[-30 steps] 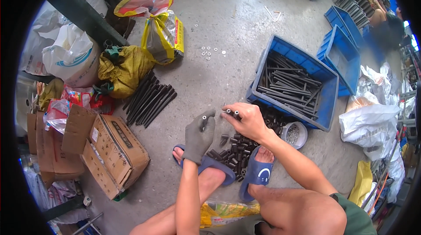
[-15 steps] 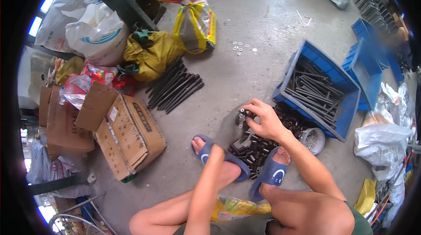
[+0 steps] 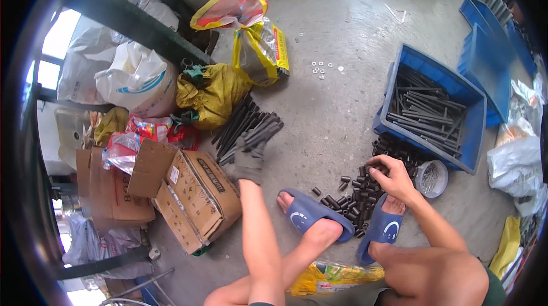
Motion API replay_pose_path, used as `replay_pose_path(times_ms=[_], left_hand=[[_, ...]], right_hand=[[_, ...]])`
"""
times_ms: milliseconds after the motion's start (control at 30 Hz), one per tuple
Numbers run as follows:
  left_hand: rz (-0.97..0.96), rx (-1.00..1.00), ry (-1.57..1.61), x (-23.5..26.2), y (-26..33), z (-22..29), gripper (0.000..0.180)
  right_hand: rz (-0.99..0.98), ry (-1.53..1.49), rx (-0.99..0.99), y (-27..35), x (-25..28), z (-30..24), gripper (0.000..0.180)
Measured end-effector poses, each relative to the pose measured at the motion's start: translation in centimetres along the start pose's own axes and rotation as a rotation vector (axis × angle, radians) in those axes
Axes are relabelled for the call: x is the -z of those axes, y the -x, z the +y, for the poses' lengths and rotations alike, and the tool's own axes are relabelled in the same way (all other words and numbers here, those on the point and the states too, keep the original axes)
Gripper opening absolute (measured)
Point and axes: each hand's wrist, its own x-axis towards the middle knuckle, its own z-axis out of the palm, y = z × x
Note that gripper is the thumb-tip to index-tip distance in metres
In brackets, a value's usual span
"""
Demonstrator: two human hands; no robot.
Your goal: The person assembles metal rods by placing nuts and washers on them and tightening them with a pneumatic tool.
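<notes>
Hands [image 3: 246, 160] over littered concrete floor [image 3: 337, 106]

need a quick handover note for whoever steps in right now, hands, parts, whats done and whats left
Left hand, in a grey glove, is stretched out to the pile of long dark rods on the floor by the cardboard box; whether it grips one is unclear.
Right hand, bare, is down on the heap of short black sleeves between the blue sandals, fingers curled as if picking.
Blue crate holds many long rods. A small white bowl of small parts sits beside the right hand.
Done: a good number of rods lie in the crate.
Left: the floor pile of rods and the sleeve heap are both still large.
</notes>
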Motion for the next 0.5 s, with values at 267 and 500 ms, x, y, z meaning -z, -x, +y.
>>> replay_pose_path(times_ms=[267,500], left_hand=[[0.472,0.135,0.101,0.3,-8.7,5.7,0.056],[0.499,-0.610,-1.977,0.5,-2.5,2.9,0.051]], right_hand=[[-0.009,0.055,-0.042,2.6,1.5,1.3,0.024],[-0.005,0.077,0.027,2.9,1.3,1.2,0.028]])
